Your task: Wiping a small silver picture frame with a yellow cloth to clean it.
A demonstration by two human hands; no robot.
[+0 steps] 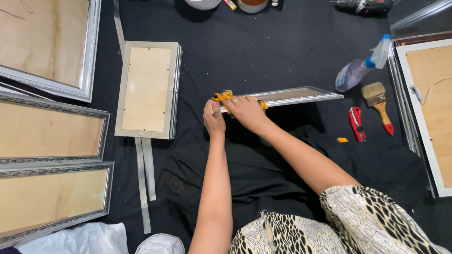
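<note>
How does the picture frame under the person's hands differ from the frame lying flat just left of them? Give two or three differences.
The frame under the hands stands tilted on its edge, so it looks like a narrow strip; the flat frame lies back-up, its pale backing board in full view. The left hand and right hand touch the first; nothing touches the second. Both have silver mouldings.

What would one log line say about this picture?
left hand: on narrow frame end | right hand: holds yellow tool | cloth: black
</note>
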